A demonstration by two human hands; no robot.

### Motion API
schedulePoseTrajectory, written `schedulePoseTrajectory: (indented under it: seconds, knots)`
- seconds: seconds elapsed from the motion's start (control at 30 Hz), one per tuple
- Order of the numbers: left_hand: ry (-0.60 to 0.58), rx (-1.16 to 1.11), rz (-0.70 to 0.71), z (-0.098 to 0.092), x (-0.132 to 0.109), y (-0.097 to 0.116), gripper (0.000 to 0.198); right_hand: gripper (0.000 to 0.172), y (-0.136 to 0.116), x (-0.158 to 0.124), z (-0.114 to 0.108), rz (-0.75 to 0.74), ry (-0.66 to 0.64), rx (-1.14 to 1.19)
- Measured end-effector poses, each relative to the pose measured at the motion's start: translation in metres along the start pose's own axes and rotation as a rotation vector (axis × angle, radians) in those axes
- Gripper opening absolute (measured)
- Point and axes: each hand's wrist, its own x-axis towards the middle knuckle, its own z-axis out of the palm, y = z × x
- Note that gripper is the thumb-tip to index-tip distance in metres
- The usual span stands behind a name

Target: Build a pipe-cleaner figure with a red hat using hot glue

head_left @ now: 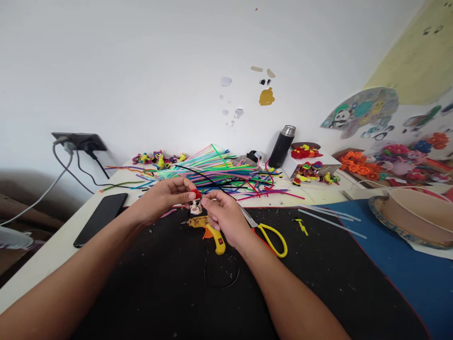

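Note:
Both my hands meet above a black mat [170, 293]. My left hand [163, 197] pinches a small figure [195, 204] with a pale face, dark glasses and a red top. My right hand [222, 215] is closed beside it, fingertips on the figure and on a thin black pipe cleaner [198, 175] that runs up and left over the pile. Just below the hands a yellow glue gun [207, 227] lies on the mat. Yellow-handled scissors [271, 236] lie just right of my right hand.
A heap of coloured pipe cleaners [219, 172] covers the table behind the hands. A black phone [101, 218] lies at left, cables hang from a wall socket [79, 141]. A black flask [282, 146], small finished figures [311, 172], a blue mat [399, 269] and a round tray [414, 215] are at right.

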Motion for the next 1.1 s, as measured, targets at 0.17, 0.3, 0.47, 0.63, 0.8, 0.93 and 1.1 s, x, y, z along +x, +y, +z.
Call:
schedulePoseTrajectory:
  seconds: [0.17,0.3,0.47,0.63,0.8,0.93,1.1]
  knots:
    - [-0.003,-0.016,0.008,-0.002,0.0,-0.001,0.036,0.033,-0.004,-0.003,0.0,0.01,-0.011,0.007]
    - [0.006,-0.059,0.003,-0.004,0.0,-0.002,0.038,0.036,-0.007,-0.004,0.0,0.008,0.01,0.004]
    - [-0.018,-0.135,-0.01,-0.006,0.001,-0.005,0.038,0.038,-0.007,-0.003,0.0,-0.021,0.031,0.016]
    - [-0.034,-0.208,-0.026,-0.007,0.001,-0.008,0.035,0.034,-0.01,-0.004,0.0,-0.05,0.053,0.052]
    - [-0.03,-0.284,0.002,-0.007,0.0,-0.008,0.031,0.034,-0.01,-0.004,-0.001,-0.072,0.063,0.033]
    - [-0.012,-0.287,-0.002,-0.005,0.0,-0.006,0.032,0.034,-0.01,-0.004,0.0,-0.073,0.023,-0.021]
    - [-0.049,-0.314,-0.032,-0.001,-0.003,-0.001,0.032,0.037,-0.013,-0.006,0.003,-0.074,0.001,-0.065]
